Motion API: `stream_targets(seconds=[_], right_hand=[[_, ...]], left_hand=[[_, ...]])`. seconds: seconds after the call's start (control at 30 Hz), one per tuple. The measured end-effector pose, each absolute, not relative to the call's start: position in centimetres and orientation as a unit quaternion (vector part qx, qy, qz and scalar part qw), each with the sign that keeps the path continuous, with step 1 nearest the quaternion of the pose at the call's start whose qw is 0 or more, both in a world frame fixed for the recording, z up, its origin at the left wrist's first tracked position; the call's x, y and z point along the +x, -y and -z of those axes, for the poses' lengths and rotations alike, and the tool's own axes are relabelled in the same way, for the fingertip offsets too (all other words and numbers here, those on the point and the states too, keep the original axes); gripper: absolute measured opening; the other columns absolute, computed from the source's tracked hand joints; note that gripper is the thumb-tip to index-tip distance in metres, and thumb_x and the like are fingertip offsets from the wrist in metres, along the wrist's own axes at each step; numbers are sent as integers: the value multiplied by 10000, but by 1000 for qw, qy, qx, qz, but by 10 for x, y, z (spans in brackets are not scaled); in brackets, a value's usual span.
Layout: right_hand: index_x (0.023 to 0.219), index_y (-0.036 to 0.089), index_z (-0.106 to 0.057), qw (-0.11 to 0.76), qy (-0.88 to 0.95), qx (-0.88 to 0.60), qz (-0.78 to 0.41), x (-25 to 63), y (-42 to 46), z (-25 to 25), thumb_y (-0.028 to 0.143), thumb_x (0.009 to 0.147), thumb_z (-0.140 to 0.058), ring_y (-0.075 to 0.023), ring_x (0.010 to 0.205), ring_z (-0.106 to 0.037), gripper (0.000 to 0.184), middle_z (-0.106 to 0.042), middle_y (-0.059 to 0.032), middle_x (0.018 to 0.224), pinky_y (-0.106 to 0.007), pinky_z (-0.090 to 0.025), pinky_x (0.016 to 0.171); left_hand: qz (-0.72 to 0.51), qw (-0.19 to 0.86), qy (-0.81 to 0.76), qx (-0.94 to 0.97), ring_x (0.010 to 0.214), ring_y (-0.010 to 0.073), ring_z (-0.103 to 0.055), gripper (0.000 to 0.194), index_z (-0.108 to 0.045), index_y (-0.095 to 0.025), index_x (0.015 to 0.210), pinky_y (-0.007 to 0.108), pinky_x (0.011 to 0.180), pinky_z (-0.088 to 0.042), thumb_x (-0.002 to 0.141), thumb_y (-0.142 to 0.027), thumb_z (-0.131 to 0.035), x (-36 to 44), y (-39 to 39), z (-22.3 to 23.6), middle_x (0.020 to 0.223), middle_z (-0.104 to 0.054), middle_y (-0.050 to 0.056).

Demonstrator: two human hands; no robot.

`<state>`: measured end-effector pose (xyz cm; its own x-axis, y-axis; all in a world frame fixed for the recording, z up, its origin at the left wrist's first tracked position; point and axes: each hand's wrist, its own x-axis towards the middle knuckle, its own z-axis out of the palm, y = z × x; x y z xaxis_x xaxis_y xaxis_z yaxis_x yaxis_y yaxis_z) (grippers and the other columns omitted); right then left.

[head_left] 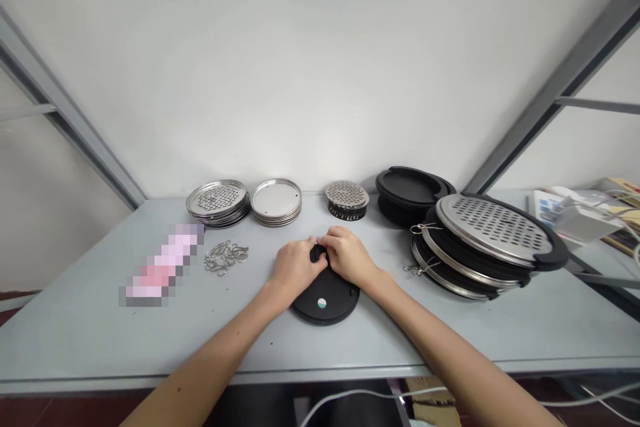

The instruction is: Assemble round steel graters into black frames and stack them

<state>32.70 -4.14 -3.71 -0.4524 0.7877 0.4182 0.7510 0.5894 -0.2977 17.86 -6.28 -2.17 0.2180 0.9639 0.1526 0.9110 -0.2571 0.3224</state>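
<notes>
One round black disc [330, 307], far rim pinched by your left grip [296, 268] and right grip [352, 255]; wire clips [225, 257] left of grip. Best braced flat against the surface [165, 340].

Left fingers [318, 267], right fingers [329, 241] gripping black disc [336, 295]; metal hooks [227, 256] lying left

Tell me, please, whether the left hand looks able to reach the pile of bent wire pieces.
Probably yes: the pile lies just left of the left hand, with nothing standing between, though that hand is occupied at the black disc.
</notes>
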Motion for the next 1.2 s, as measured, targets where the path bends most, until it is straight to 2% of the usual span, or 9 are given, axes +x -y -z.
stream_targets(seconds=[0.17,0.43,0.63,0.9,1.07,1.2], right_hand=[[868,177,-703,242,849,-470,-17,327,44,35,45,822,-455,-183,763,-521,285,-579,-51,744,-273,-387,706],[873,185,-699,233,836,-497,-13,327,48,35,63,824,-465,-184,748,-526,268,-589,-50,751,-278,-378,695],[961,187,-694,230,854,-465,-19,331,48,36,48,815,-466,-185,766,-533,305,-583,-53,775,-275,-391,709],[817,158,-628,236,838,-491,-32,327,49,36,46,829,-438,-164,711,-508,222,-537,-48,766,-256,-378,652],[846,152,-625,205,856,-475,6,324,50,35,33,815,-464,-179,746,-492,201,-533,-59,793,-270,-373,673],[849,150,-635,210,861,-463,-6,325,49,36,14,799,-463,-182,753,-492,225,-527,-59,785,-271,-374,676]], left_hand=[[-137,74,-618,771,897,259,-682,338,-649,-192,1126,318,775,-485,861,-353,-514,179,63,21,976,-728,108],[-123,80,-613,776,903,248,-681,311,-664,-216,1093,300,776,-484,859,-350,-510,181,64,15,979,-730,87],[-129,86,-609,778,947,255,-669,354,-657,-220,1134,311,803,-486,843,-377,-530,180,64,14,1006,-726,86],[-124,76,-595,791,913,261,-672,306,-662,-210,1074,326,772,-488,852,-350,-505,180,65,15,959,-725,93],[-126,66,-591,794,912,261,-672,319,-657,-212,1085,327,759,-489,863,-371,-492,179,65,16,972,-725,89],[-125,61,-590,796,919,261,-671,318,-654,-216,1093,323,760,-491,868,-367,-487,179,66,16,974,-726,81]])
